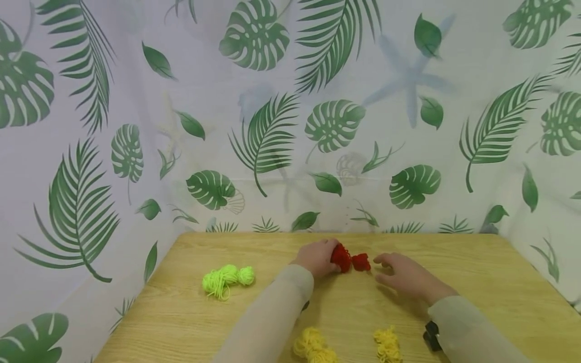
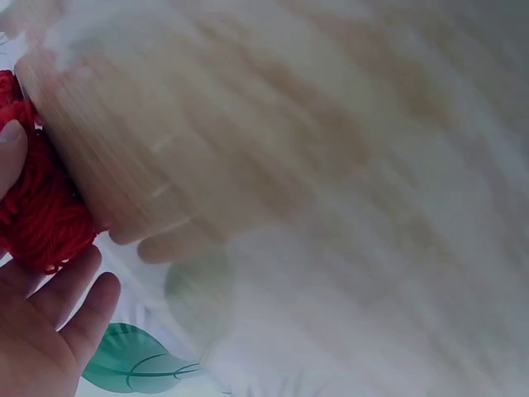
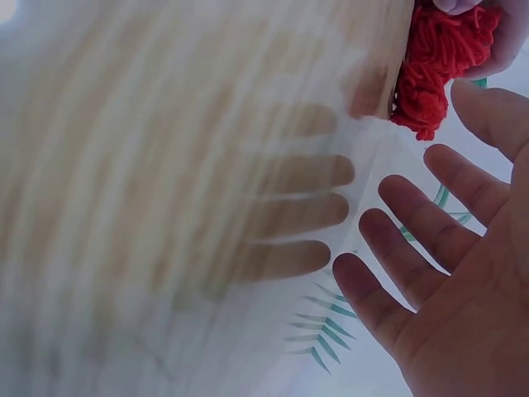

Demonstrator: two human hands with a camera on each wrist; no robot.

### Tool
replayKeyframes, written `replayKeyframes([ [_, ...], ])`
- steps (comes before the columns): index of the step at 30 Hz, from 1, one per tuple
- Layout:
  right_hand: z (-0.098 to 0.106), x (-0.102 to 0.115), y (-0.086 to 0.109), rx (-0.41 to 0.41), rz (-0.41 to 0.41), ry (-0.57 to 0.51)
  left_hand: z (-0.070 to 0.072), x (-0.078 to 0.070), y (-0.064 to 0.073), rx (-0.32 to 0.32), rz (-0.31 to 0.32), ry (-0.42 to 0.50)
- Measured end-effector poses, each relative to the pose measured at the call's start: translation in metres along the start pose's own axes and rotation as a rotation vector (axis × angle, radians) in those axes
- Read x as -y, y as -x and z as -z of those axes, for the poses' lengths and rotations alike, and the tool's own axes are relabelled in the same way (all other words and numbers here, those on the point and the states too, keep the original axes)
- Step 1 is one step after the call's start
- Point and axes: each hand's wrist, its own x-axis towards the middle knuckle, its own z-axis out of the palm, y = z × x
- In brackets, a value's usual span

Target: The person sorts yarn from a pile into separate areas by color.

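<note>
Here on the wooden table (image 1: pixel 181 333) I see lime-green yarn (image 1: pixel 228 276) at left, then a yellow clump (image 1: pixel 313 346) nearer the person, and the left hand (image 1: pixel 316 258) gripping red yarn (image 1: pixel 341 258) toward the back. Farther right sits a second yellow clump (image 1: pixel 387 345), with the right hand (image 1: pixel 406 275), fingers spread wide, just beside the red yarn's smaller end (image 1: pixel 361 262).

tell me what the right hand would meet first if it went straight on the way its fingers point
Most likely the smaller lobe of the red yarn, which lies just ahead of the right hand in the head view. Depth is unclear, so some fingers might pass beside it.
</note>
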Motion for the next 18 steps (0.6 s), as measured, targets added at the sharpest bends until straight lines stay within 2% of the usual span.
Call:
replayKeyframes([
  [6,-0.002,-0.001,-0.001,0.000,0.011,-0.014,0.003,0.005,0.008,0.017,0.012,0.034],
  [13,-0.002,-0.002,0.002,-0.007,0.014,-0.025,-0.003,0.014,0.014,-0.015,0.000,0.121],
  [18,-0.001,-0.003,0.004,0.000,0.012,-0.033,0.001,0.016,0.024,0.006,-0.010,0.129],
])
